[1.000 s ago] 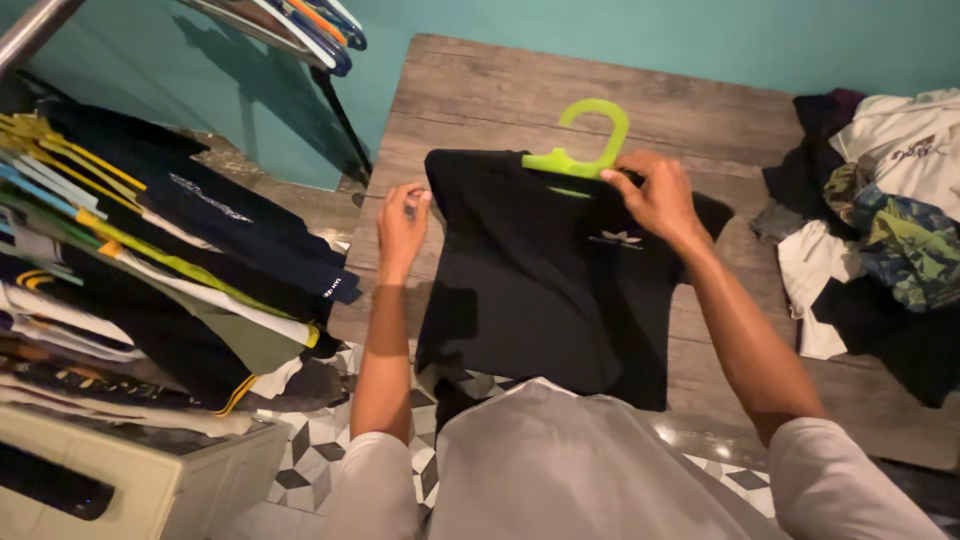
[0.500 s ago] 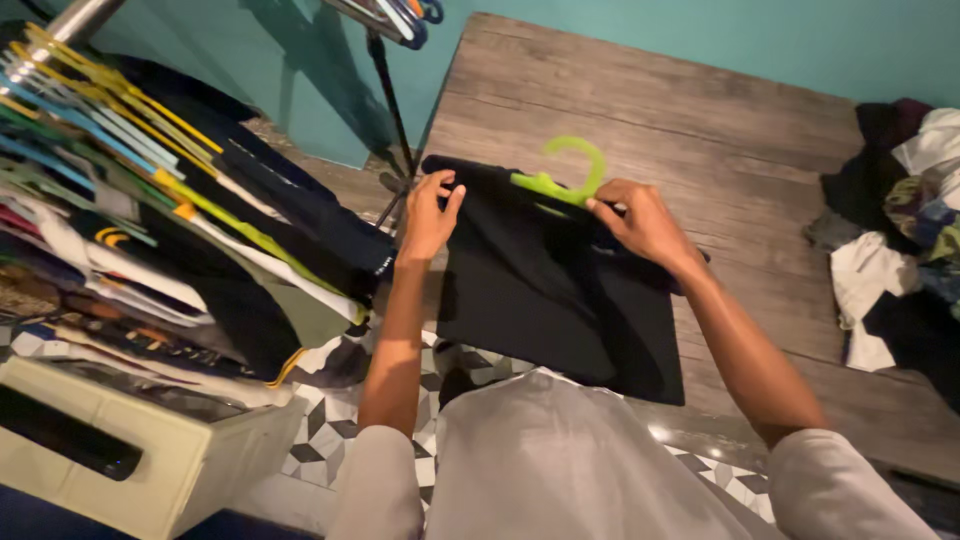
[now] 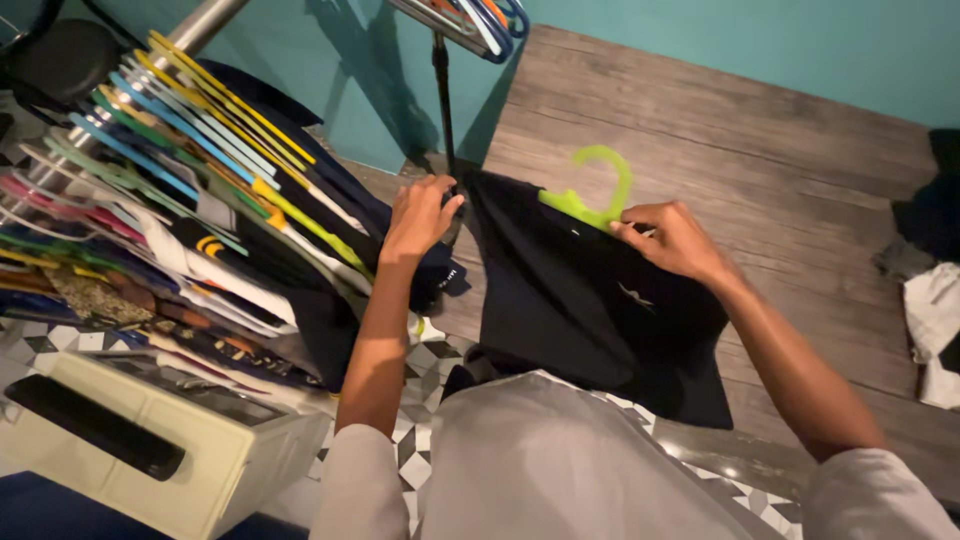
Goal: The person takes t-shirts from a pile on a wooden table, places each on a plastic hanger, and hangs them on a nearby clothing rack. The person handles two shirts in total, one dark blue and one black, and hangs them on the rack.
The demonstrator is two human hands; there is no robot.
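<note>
Your left hand (image 3: 420,213) pinched the black shirt (image 3: 590,300) at its left shoulder corner, fingers curled shut; your right hand (image 3: 672,238) gripped the collar beside the green hanger (image 3: 592,195). The shirt lay flat on the wooden platform (image 3: 740,150). Left of the shirt, a rack of hung clothes (image 3: 180,220) crowded close.

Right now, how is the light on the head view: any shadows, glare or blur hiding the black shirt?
Head view: dim, warm light; black shirt reads nearly flat, folds hard to see. Green hanger stands out sharply. Hard rack shadows fall on the teal wall. Small glare on the floor tiles. Left hand and right hand are sharp.
</note>
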